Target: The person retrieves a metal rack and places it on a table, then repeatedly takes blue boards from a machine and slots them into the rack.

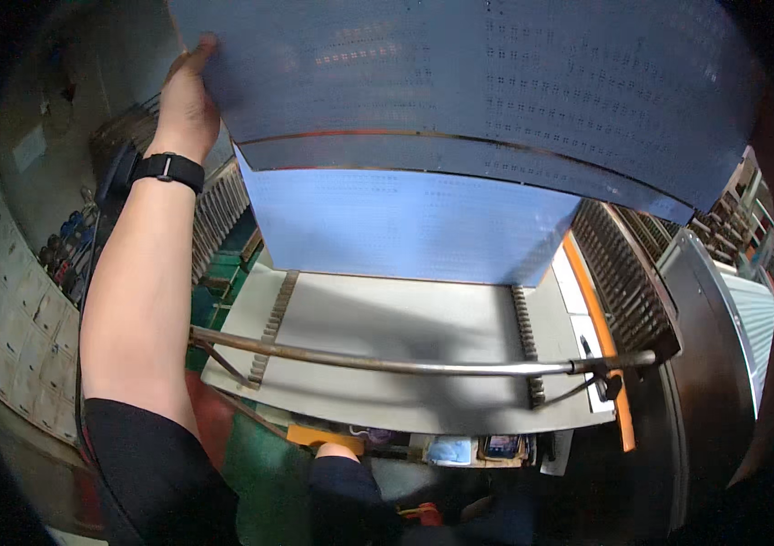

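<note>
My left hand (191, 96), with a black band on its wrist, grips the left edge of a large grey-blue panel (460, 82). Rows of small dots or holes cover this flat sheet, and a thin coppery line crosses it near its lower edge. It is held up, tilted, over the rack. Behind and below it, a second bluish panel (387, 223) stands on the pale rack base (396, 314), between two toothed strips (278, 314). My right hand is not visible; the panel's right edge runs toward the far right of the view.
A metal bar (405, 366) crosses in front of the base. An orange strip (601, 337) runs along the right side, beside a slotted rack (623, 273). Below the base is a shelf with a phone-like object (502, 446). Pale lockers (18, 318) line the left.
</note>
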`<state>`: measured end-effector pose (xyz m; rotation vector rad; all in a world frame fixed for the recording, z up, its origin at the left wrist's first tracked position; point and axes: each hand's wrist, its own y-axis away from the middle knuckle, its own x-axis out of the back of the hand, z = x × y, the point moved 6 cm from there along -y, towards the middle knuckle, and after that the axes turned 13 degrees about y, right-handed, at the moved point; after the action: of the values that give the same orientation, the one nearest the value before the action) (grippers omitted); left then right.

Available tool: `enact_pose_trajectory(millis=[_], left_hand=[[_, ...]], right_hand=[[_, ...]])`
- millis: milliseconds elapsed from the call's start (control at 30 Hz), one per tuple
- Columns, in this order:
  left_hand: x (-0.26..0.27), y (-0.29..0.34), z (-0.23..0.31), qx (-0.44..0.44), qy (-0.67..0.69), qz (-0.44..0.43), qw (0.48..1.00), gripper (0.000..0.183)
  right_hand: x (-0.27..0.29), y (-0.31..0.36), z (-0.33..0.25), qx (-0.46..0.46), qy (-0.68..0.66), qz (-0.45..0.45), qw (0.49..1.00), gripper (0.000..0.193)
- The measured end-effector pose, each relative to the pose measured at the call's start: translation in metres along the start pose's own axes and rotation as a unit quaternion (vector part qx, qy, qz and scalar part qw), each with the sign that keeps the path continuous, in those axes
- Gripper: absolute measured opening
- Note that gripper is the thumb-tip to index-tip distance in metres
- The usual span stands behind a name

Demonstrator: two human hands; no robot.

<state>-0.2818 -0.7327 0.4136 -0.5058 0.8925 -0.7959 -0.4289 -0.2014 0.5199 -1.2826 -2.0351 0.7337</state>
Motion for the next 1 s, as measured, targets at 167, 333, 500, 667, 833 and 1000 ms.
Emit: enact_pose_trajectory(millis=[167, 333, 500, 667, 833, 1000], left_hand=[[0.039, 0.000, 0.015, -0.051, -0.089, 0.048, 0.994, 0.043], [0.058, -0.019, -0.018, -0.058, -0.050, 0.032, 0.997, 0.059], [0.072, -0.032, -0.028, -0.032, -0.170, -0.026, 0.985, 0.060], [0.109, -0.019, -0.040, -0.048, -0.189, 0.103, 0.975, 0.050], [0.115, -0.035, -0.053, -0.046, -0.193, 0.057, 0.978, 0.059], [0.102, -0.027, -0.057, -0.069, -0.238, 0.065, 0.967, 0.067]], right_hand=[[-0.052, -0.018, 0.062, -0.043, 0.023, 0.070, 0.996, 0.045], [-0.037, -0.030, 0.091, -0.018, 0.070, 0.143, 0.987, 0.051], [-0.029, -0.061, 0.117, 0.002, 0.029, 0.069, 0.997, 0.046], [-0.089, -0.061, 0.131, -0.076, -0.007, 0.090, 0.993, 0.045], [-0.079, -0.065, 0.155, -0.028, -0.090, 0.023, 0.995, 0.038], [-0.063, -0.055, 0.198, -0.014, -0.088, 0.044, 0.995, 0.044]])
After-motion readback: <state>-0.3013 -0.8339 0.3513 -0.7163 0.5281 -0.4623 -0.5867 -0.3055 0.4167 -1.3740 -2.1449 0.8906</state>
